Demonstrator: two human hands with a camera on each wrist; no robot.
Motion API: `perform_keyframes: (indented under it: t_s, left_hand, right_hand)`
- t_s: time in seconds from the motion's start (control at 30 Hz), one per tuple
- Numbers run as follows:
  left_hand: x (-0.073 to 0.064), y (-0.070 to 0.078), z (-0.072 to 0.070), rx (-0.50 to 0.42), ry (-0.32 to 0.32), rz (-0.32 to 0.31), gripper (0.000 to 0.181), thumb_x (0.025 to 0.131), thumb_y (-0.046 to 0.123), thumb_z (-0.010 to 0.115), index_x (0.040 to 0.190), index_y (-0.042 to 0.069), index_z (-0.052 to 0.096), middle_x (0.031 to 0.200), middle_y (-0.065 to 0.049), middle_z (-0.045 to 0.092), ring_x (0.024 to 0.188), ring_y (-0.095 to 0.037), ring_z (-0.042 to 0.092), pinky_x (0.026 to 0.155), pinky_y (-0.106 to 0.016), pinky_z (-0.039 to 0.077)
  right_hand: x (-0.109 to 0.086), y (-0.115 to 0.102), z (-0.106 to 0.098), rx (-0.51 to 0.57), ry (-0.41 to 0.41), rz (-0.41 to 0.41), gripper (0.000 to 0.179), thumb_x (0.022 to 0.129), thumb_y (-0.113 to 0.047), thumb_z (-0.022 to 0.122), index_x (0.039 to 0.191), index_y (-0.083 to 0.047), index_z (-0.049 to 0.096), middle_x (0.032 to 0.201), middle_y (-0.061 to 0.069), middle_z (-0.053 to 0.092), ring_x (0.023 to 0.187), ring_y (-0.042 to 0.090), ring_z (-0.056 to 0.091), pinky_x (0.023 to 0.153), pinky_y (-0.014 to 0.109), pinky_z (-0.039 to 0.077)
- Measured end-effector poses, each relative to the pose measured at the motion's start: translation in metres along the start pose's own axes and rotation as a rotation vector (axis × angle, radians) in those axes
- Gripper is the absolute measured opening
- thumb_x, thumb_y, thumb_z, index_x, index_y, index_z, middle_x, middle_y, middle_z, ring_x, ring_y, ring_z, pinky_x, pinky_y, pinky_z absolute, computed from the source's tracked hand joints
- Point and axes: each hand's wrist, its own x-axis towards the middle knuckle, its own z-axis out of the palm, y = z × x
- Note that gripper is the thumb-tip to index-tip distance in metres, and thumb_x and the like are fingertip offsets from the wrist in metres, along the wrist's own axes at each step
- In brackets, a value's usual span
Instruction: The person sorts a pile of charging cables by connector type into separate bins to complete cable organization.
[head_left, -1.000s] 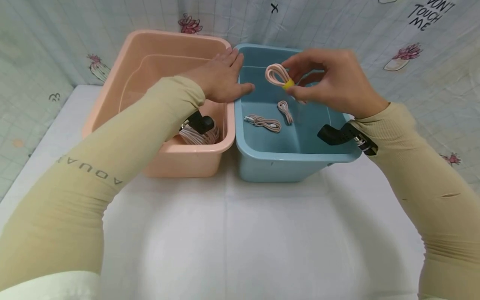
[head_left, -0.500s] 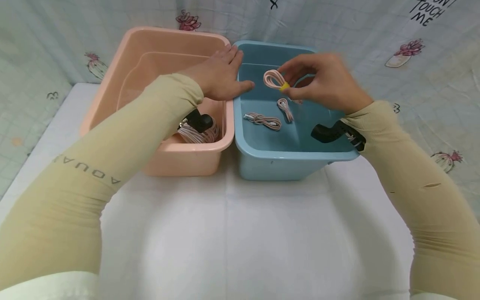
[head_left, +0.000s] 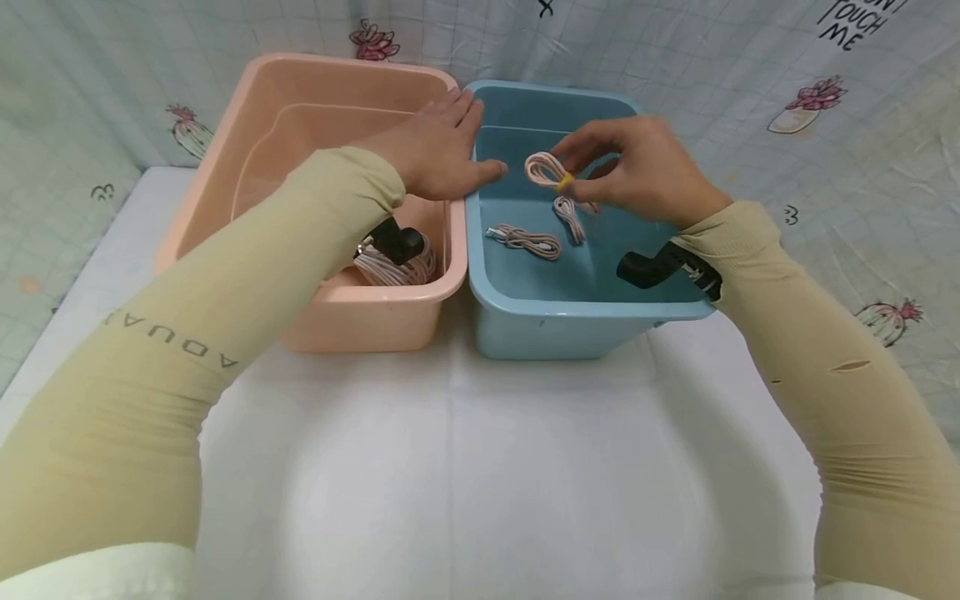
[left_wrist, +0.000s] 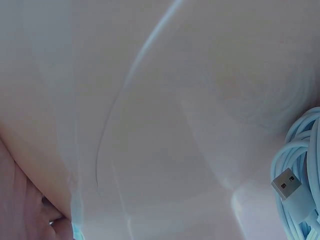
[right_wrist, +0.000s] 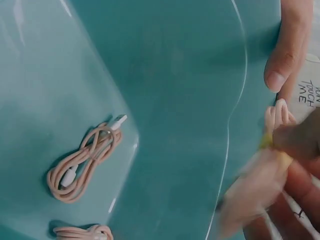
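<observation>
My right hand point(head_left: 626, 167) pinches a coiled pink cable point(head_left: 542, 168) by its yellow band, held over the blue bin point(head_left: 592, 310). In the right wrist view the banded cable point(right_wrist: 257, 192) is partly blurred between thumb and fingers. Two more cables lie on the blue bin's floor: a bundle with white plugs point(head_left: 525, 241) and a smaller bundle point(head_left: 568, 219) behind it. My left hand point(head_left: 442, 154) rests flat, fingers straight, across the adjoining rims of the two bins. Below the left wrist, a larger coil of cable point(left_wrist: 300, 175) with a USB plug sits in the peach bin point(head_left: 375, 294).
Both bins stand side by side on a white-covered table point(head_left: 465, 467), against a patterned curtain point(head_left: 697, 50). A black wrist camera point(head_left: 393, 242) hangs from the left sleeve and another black camera point(head_left: 652, 268) from the right.
My right hand has moved a little left and down with the banded cable, closer over the blue bin's floor. The left hand stays on the rims.
</observation>
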Motion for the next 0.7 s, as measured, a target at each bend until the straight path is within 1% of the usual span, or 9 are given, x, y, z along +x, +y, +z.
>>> perform_keyframes:
  t_s: [0.13, 0.23, 0.37, 0.47, 0.57, 0.6, 0.63, 0.7]
  left_hand:
    - [0.0, 0.0, 0.0, -0.003, -0.004, -0.005, 0.089, 0.098, 0.062, 0.019, 0.152, 0.001, -0.018, 0.161, -0.017, -0.023, 0.152, -0.034, -0.02, 0.127, -0.048, -0.006]
    - [0.001, -0.001, 0.003, -0.019, -0.001, -0.012, 0.089, 0.098, 0.062, 0.02, 0.152, 0.001, -0.018, 0.161, -0.017, -0.023, 0.152, -0.033, -0.019, 0.127, -0.048, -0.006]
    - [0.002, -0.003, 0.008, -0.027, 0.0, -0.011, 0.09, 0.098, 0.064, 0.017, 0.153, 0.002, -0.016, 0.162, -0.016, -0.021, 0.153, -0.033, -0.017, 0.127, -0.049, -0.006]
    - [0.0, -0.005, 0.01, -0.014, 0.009, 0.003, 0.09, 0.097, 0.067, 0.011, 0.154, 0.002, -0.012, 0.163, -0.016, -0.015, 0.153, -0.033, -0.017, 0.127, -0.049, -0.007]
    - [-0.008, -0.01, 0.007, 0.029, 0.036, 0.008, 0.091, 0.096, 0.069, 0.009, 0.156, 0.001, -0.004, 0.165, -0.018, -0.005, 0.154, -0.035, -0.011, 0.127, -0.052, -0.007]
    - [-0.013, -0.013, 0.005, 0.044, 0.031, -0.003, 0.092, 0.095, 0.07, 0.009, 0.156, 0.001, 0.0, 0.165, -0.017, -0.002, 0.154, -0.036, -0.01, 0.126, -0.053, -0.007]
    - [-0.019, -0.016, 0.003, 0.05, 0.029, -0.008, 0.092, 0.095, 0.071, 0.008, 0.156, 0.003, 0.013, 0.165, -0.018, 0.003, 0.154, -0.037, -0.008, 0.126, -0.054, -0.008]
    - [-0.033, -0.025, -0.002, 0.113, 0.012, -0.017, 0.091, 0.094, 0.072, 0.005, 0.155, 0.006, 0.023, 0.165, -0.016, 0.009, 0.154, -0.04, -0.004, 0.125, -0.057, -0.007]
  right_hand:
    - [0.0, 0.002, 0.0, -0.015, -0.001, 0.015, 0.041, 0.084, -0.032, 0.075, 0.122, -0.018, 0.068, 0.114, 0.002, 0.071, 0.096, 0.013, 0.069, 0.084, 0.024, 0.058]
    - [0.002, 0.003, 0.003, -0.029, -0.014, -0.006, 0.04, 0.085, -0.033, 0.074, 0.121, -0.015, 0.068, 0.112, 0.005, 0.072, 0.098, 0.017, 0.07, 0.089, 0.035, 0.059]
    - [0.005, 0.005, 0.009, -0.05, -0.017, -0.039, 0.037, 0.088, -0.031, 0.071, 0.119, -0.012, 0.068, 0.109, 0.008, 0.072, 0.098, 0.019, 0.069, 0.088, 0.038, 0.059]
    - [0.003, 0.005, 0.011, -0.044, -0.022, -0.047, 0.035, 0.089, -0.03, 0.07, 0.119, -0.011, 0.069, 0.11, 0.009, 0.072, 0.099, 0.02, 0.067, 0.09, 0.039, 0.057]
    - [-0.001, 0.007, 0.007, -0.042, -0.01, -0.041, 0.035, 0.09, -0.03, 0.068, 0.12, -0.012, 0.069, 0.112, 0.008, 0.071, 0.101, 0.02, 0.066, 0.092, 0.039, 0.055]
    - [-0.003, 0.008, 0.004, -0.047, -0.002, -0.033, 0.035, 0.091, -0.03, 0.067, 0.121, -0.013, 0.068, 0.113, 0.008, 0.071, 0.101, 0.02, 0.065, 0.092, 0.038, 0.055]
    - [-0.006, 0.009, 0.001, -0.053, 0.006, -0.021, 0.036, 0.091, -0.031, 0.067, 0.122, -0.014, 0.068, 0.114, 0.008, 0.071, 0.102, 0.02, 0.065, 0.093, 0.039, 0.054]
    - [-0.012, 0.011, -0.005, -0.07, 0.033, 0.01, 0.038, 0.092, -0.033, 0.066, 0.125, -0.015, 0.066, 0.118, 0.009, 0.07, 0.104, 0.022, 0.065, 0.094, 0.042, 0.054]
